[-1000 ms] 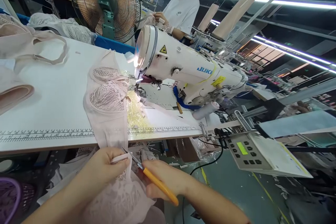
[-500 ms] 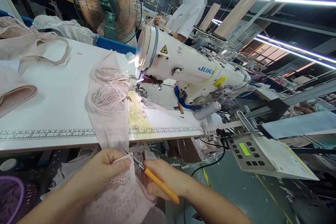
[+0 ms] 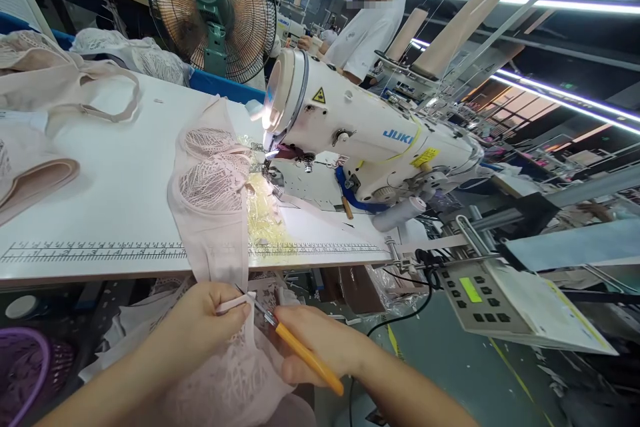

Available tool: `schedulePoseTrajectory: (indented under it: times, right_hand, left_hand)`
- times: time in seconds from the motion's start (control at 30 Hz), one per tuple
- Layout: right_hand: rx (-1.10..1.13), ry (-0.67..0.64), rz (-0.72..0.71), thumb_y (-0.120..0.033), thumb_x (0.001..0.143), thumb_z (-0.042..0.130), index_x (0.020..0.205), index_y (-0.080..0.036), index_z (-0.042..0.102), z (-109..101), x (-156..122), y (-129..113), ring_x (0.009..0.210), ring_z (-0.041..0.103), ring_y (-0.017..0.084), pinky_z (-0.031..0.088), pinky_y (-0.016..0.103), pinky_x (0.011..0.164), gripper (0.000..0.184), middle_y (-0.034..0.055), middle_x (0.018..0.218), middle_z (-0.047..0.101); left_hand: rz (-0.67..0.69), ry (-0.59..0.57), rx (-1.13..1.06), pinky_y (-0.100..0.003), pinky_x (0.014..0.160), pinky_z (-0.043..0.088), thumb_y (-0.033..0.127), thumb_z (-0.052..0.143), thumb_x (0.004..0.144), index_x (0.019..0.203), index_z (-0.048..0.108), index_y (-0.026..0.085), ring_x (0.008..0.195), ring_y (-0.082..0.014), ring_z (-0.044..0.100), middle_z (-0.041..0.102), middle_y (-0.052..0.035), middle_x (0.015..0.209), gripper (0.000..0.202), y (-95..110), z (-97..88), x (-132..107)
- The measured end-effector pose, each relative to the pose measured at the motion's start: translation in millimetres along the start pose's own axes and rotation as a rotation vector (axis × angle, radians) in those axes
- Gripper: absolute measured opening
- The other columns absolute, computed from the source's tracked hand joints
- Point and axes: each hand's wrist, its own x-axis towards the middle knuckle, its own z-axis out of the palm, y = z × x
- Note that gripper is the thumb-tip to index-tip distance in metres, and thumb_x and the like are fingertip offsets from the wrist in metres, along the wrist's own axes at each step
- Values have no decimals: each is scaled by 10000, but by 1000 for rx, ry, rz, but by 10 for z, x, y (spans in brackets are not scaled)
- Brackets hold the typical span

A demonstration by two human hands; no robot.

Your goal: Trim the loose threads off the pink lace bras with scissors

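Head view: right hand (image 3: 323,333) holds scissors (image 3: 307,355) (partly hidden).

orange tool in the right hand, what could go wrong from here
The orange tool has its pointed metal tip close to the left hand's fingers, so a slip could nick them. It might also snag the pale strip pinched there. The pink garment overhangs the white table, so a tug could drag it off.

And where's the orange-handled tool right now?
In the head view, bottom middle: the orange-handled tool is in the right hand, its metal end beside the pale strip pinched in the left hand.
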Motion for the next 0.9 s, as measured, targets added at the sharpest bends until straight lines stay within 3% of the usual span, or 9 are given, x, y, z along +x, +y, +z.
schedulePoseTrajectory:
  times: [0.23, 0.5, 0.7, 0.9]
  right_hand:
    - [16, 33, 16, -811, 724, 264, 692, -208, 269, 9, 5, -63, 468, 262, 85, 227, 236, 431, 604, -31, 593, 348]
    - [107, 77, -13, -838, 737, 145, 668, -209, 271, 67, 1, -113, 449, 266, 79, 218, 236, 416, 646, -39, 558, 323]
    - [192, 97, 25, -817, 755, 211, 627, -207, 264, 57, 7, -193, 442, 249, 71, 211, 224, 397, 625, -52, 519, 292]
    - [253, 137, 74, -763, 776, 293, 595, -197, 307, 197, 41, -75, 452, 252, 67, 207, 220, 399, 594, -51, 505, 293]
  left_hand:
    - [8, -18, -39, -240, 454, 136, 445, 518, 725, 522, 338, 215, 468, -86, 185, 242, 85, 486, 355, 17, -35, 20]
    - [0, -68, -75, -247, 472, 139, 432, 502, 738, 527, 370, 209, 487, -90, 180, 240, 81, 510, 334, -14, -60, 18]
    - [0, -60, -76, -247, 455, 119, 400, 509, 712, 511, 317, 219, 466, -82, 165, 222, 90, 484, 331, 7, -63, 17]
    - [-7, -51, -73, -256, 465, 119, 395, 508, 724, 518, 302, 220, 476, -85, 162, 210, 88, 495, 340, -26, -73, 24]
